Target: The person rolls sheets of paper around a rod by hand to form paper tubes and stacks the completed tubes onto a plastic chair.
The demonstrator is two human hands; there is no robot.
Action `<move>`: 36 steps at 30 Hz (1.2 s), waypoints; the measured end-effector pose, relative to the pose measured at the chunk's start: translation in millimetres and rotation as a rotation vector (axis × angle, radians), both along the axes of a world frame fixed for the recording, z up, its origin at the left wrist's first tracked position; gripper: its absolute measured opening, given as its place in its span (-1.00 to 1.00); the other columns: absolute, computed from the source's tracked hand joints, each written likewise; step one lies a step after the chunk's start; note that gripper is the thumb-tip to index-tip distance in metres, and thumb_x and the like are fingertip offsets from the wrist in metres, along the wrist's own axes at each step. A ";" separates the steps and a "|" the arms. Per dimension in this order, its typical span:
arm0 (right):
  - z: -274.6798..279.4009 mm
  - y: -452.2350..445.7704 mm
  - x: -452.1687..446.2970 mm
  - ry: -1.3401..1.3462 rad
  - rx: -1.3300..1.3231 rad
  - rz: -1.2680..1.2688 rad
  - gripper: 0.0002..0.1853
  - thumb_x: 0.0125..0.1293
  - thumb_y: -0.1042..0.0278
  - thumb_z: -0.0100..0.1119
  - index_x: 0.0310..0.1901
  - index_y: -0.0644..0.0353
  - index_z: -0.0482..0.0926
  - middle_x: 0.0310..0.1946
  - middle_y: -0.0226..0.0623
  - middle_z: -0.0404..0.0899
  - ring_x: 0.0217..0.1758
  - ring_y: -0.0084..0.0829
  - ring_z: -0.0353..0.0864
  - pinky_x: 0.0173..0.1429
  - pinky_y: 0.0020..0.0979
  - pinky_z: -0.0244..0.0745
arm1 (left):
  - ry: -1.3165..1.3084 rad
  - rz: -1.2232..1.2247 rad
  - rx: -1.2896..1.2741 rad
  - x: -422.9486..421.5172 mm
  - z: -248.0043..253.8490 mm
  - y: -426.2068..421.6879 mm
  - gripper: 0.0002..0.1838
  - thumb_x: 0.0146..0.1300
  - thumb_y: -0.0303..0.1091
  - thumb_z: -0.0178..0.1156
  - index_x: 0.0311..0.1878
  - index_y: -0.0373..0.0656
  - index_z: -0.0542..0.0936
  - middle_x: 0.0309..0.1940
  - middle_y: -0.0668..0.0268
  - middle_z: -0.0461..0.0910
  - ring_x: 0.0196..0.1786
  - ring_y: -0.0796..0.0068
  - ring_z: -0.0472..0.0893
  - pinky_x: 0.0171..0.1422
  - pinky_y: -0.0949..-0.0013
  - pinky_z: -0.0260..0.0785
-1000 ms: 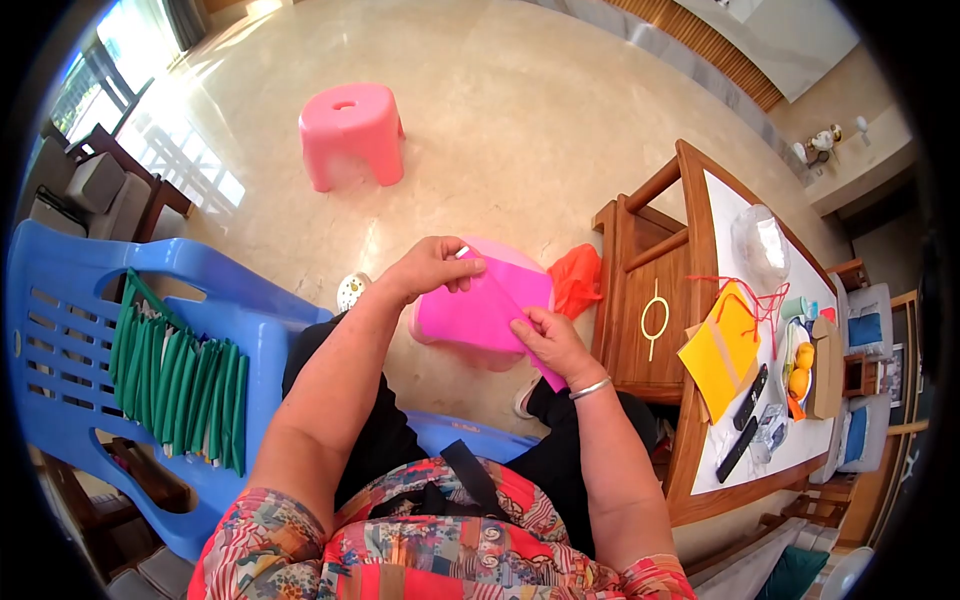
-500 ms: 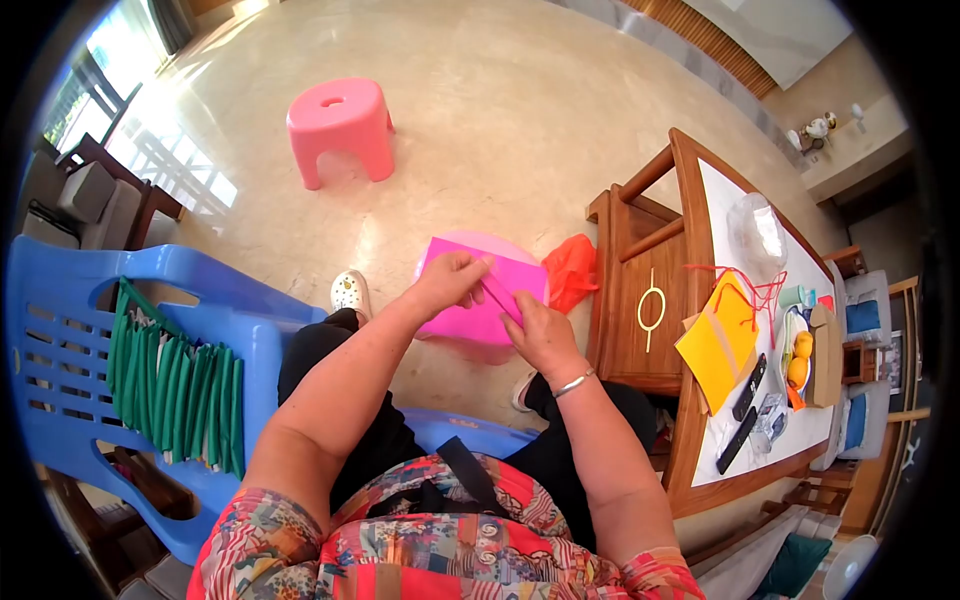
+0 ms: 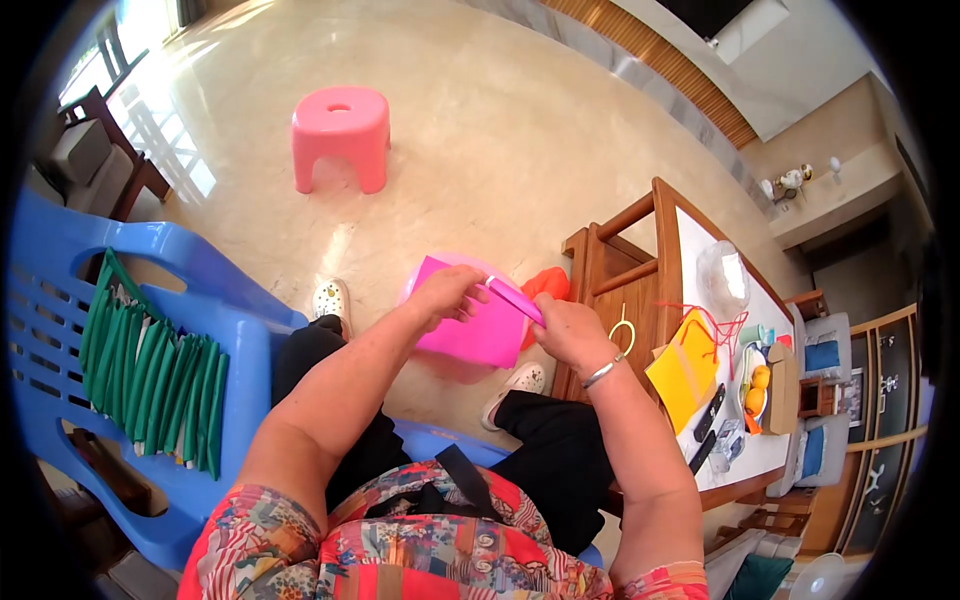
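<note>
A narrow strip of magenta paper (image 3: 514,299), folded or rolled, with a white edge at its left end, is held up in front of me. My right hand (image 3: 568,332), with a silver bangle at the wrist, grips its right end. The curled fingers of my left hand (image 3: 448,295) meet the strip's other end; the exact contact is hard to see. Below both hands, a flat magenta sheet (image 3: 468,338) lies on a lighter pink round-topped stool, mostly covered. Beside it is a red plastic bag (image 3: 545,284), partly behind my right hand.
A blue plastic chair (image 3: 180,262) on the left holds a row of folded green items (image 3: 160,385). A pink stool (image 3: 340,140) stands ahead on the floor. The wooden table (image 3: 668,240) at right carries yellow paper (image 3: 686,368), red string, remotes and a fruit bowl.
The strip has been raised and swung to the right, and my hands are farther apart along it. My right hand moved right. The whole view has also shifted.
</note>
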State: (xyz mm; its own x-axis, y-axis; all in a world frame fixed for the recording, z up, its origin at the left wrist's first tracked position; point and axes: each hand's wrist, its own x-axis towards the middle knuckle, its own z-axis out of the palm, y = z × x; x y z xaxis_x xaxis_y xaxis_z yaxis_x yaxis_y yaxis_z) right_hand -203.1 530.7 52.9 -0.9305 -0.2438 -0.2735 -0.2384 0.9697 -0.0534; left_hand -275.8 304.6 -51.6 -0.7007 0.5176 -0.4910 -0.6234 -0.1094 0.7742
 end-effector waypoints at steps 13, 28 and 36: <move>62.5 -18.1 -8.3 -0.027 0.154 0.152 -0.77 0.27 0.35 0.24 -0.05 0.15 0.54 -0.35 -0.03 0.70 -0.22 0.07 0.74 -0.14 0.03 0.62 | -0.110 0.084 0.121 -3.0 -1.1 -5.9 -0.68 0.54 -0.10 0.05 -0.02 -0.16 0.61 -0.24 0.28 0.69 -0.35 0.42 0.61 -0.21 0.25 0.53; 46.8 73.6 65.3 -0.034 -0.076 -0.101 -0.76 0.37 0.23 0.23 -0.07 0.17 0.50 -0.32 0.05 0.67 -0.20 0.15 0.69 -0.11 0.06 0.57 | -0.033 0.455 -0.499 -56.5 -104.5 -51.8 -0.66 0.41 -0.19 -0.04 -0.10 -0.25 0.59 -0.34 0.17 0.63 -0.44 0.36 0.58 -0.44 0.16 0.42; -34.8 22.4 59.8 0.271 -0.734 -0.327 -0.69 0.36 0.23 0.35 0.04 0.17 0.56 -0.25 0.04 0.71 -0.18 0.10 0.73 -0.08 -0.08 0.61 | -0.008 0.349 -0.657 -23.6 -150.6 -17.7 -0.61 0.45 -0.25 0.03 -0.22 -0.40 0.71 -0.48 0.02 0.72 -0.54 0.14 0.69 -0.42 0.05 0.56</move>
State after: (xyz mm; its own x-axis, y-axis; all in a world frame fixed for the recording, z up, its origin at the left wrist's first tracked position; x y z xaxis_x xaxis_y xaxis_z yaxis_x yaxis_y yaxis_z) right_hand -143.3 553.1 18.1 -0.9956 0.0200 0.0918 -0.0477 0.7339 -0.6776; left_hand -299.4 286.9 -202.2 -0.7660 -0.1370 -0.6281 -0.6428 0.1822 0.7441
